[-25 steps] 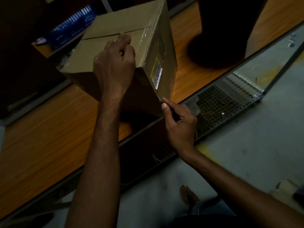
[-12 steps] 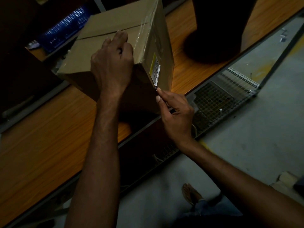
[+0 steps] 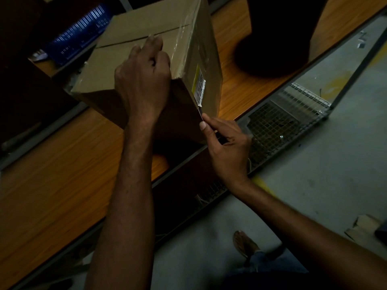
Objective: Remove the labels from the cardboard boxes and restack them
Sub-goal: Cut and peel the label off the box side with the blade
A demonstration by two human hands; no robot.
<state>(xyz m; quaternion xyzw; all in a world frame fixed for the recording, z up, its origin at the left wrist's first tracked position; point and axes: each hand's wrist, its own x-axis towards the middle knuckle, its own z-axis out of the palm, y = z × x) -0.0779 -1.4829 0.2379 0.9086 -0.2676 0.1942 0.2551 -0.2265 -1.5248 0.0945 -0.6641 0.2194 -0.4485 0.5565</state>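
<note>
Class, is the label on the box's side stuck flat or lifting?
Lifting: the bottom corner of the label curls off the cardboard box, above a thin tool pinched by the right hand.

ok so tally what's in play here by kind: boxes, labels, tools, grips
cardboard box: 1
label: 1
thin tool: 1
grips: 2 (left grip, right grip)
total: 5
</note>
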